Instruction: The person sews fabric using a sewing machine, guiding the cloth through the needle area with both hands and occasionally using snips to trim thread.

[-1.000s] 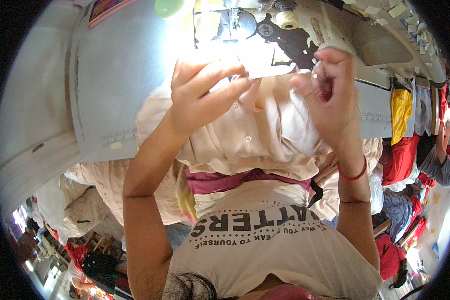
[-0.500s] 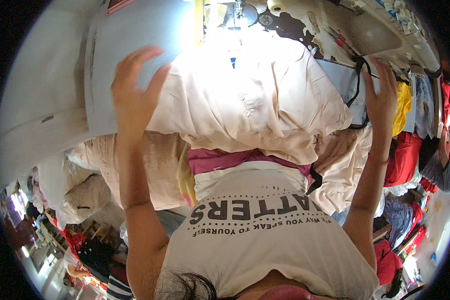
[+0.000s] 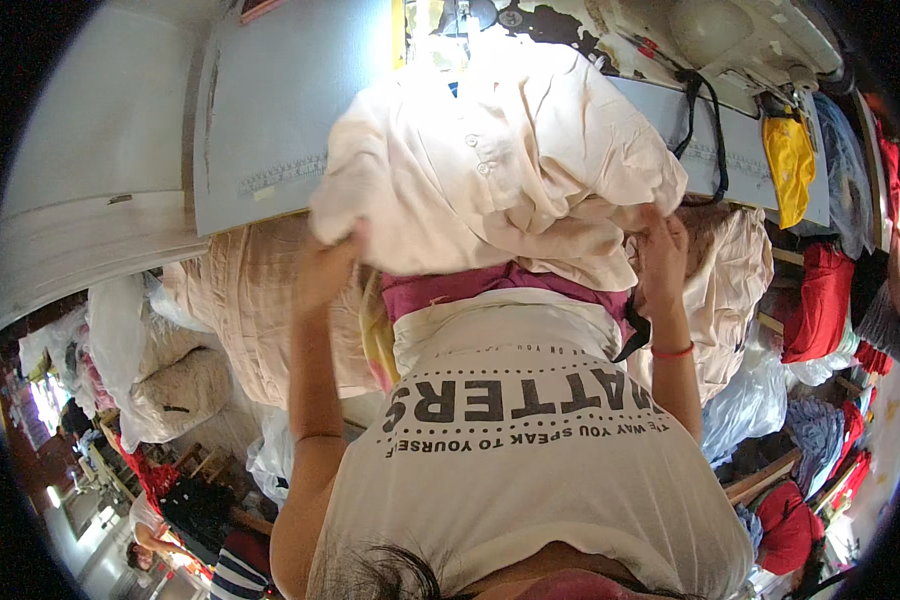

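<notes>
A cream buttoned shirt (image 3: 440,190) lies bunched over the table's front edge, its far part bright under a sewing machine lamp. At its near left corner my left hand (image 3: 332,262) is closed on the cloth, thumb on top; it is a little blurred and its other fingers are mostly hidden. My right hand (image 3: 662,248) has its fingers curled round the near right edge of the same shirt. The machine (image 3: 465,20) shows only in part through the glare.
The grey tabletop (image 3: 280,110) has ruler marks along its front edge. A black strap (image 3: 718,140) and yellow cloth (image 3: 790,170) hang at the right. Pale fabric (image 3: 260,310) drapes below the table. Red-handled scissors (image 3: 645,45) lie at the back. Another person (image 3: 150,535) sits far left.
Both hands have come inward and nearer my body, from beside the shirt to its near corners, and have taken hold of it. The shirt's left side has spread slightly.
</notes>
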A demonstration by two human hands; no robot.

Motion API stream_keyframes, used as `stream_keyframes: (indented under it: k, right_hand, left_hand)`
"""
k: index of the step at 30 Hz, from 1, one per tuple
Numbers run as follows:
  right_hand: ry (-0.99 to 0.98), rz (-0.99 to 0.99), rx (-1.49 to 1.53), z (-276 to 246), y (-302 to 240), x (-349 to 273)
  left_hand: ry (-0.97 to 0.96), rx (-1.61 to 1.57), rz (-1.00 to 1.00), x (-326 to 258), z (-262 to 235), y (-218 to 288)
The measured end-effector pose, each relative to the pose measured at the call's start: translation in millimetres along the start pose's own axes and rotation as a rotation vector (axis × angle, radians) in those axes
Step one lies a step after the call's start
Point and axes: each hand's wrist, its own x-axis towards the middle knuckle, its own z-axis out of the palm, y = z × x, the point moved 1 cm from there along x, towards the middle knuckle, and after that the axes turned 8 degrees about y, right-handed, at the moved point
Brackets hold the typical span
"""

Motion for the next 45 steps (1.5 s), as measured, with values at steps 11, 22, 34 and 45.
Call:
stream_keyframes:
  k: [11, 22, 34, 45]
  right_hand:
    - [-0.129, -1.075, -0.564, -6, -168, 172]
    - [0.129, -0.664, -0.659, 5, -45, -13]
    - [0.163, -0.789, -0.756, 49, -58, 70]
    - [-0.279, -0.457, 0.442, 7, -204, 142]
  left_hand:
    - [0.306, 0.69, 0.824, 187, -121, 133]
    - [0.569, 0.469, 0.196, 12, -29, 7]
    - [0.166, -0.861, -0.223, 67, -4, 32]
    - [0.082, -0.978, -0.106, 76, -87, 95]
